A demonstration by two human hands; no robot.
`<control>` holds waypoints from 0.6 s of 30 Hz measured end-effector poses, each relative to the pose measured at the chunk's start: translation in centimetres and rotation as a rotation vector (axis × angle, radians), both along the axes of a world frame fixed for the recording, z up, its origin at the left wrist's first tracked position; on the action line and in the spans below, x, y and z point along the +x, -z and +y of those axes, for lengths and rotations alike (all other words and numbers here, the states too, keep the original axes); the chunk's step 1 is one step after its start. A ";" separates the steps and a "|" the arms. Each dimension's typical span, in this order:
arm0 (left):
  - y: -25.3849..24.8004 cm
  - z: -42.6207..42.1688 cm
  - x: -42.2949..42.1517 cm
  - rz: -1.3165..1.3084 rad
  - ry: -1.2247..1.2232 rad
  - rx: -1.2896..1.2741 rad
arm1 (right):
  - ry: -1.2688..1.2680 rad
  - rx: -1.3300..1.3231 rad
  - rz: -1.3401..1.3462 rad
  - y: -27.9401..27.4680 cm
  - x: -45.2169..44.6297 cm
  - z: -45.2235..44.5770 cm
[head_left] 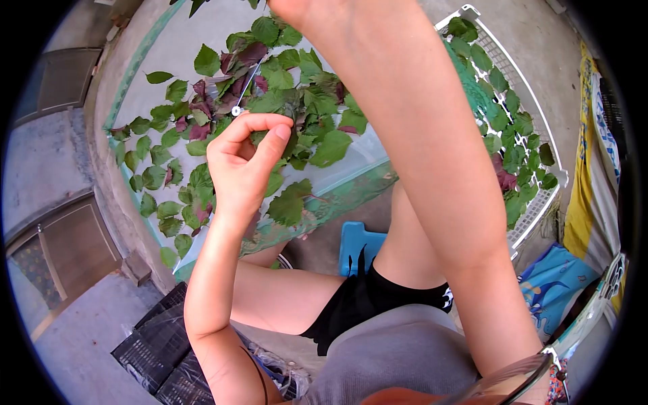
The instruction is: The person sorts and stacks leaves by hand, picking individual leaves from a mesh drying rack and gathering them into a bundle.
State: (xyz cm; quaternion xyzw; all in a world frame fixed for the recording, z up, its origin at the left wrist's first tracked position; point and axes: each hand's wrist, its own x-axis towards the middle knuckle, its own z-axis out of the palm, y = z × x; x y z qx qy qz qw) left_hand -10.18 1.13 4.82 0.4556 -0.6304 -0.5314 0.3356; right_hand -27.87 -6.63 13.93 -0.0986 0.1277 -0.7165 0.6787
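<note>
My left hand (246, 152) is over the pile of leaves, its thumb and index finger pinched together at a dark bit too small to make out. Just beyond its knuckles lies a thin needle-like rod with a white round end (236, 111). Green leaves (331, 148) and purple leaves (251, 52) are spread over a pale sheet with a green mesh edge (337, 192). My right forearm crosses the view, and only the base of my right hand (291, 8) shows at the top edge; its fingers are out of frame.
A white plastic crate (533, 111) with more leaves stands at the right. A blue stool (361, 243) is between my legs. Black crates (162, 344) lie at the lower left, and a yellow and white cloth (582, 196) hangs at the far right.
</note>
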 end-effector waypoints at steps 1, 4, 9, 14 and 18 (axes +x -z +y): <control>0.0 0.2 0.0 0.007 -0.030 0.012 | -0.014 -0.007 -0.013 0.1 0.0 -0.1; -0.2 0.6 0.1 0.005 -0.054 -0.040 | -0.046 -0.037 -0.056 0.4 0.0 -0.5; -0.4 0.9 0.6 -0.050 -0.012 -0.132 | -0.098 -0.143 -0.145 1.2 0.1 -1.1; 0.1 1.0 1.3 0.043 -0.008 -0.097 | -0.062 -0.080 -0.086 0.9 -0.1 -0.7; 0.0 1.3 1.5 0.091 -0.046 0.043 | -0.072 -0.067 -0.103 0.7 0.0 -0.5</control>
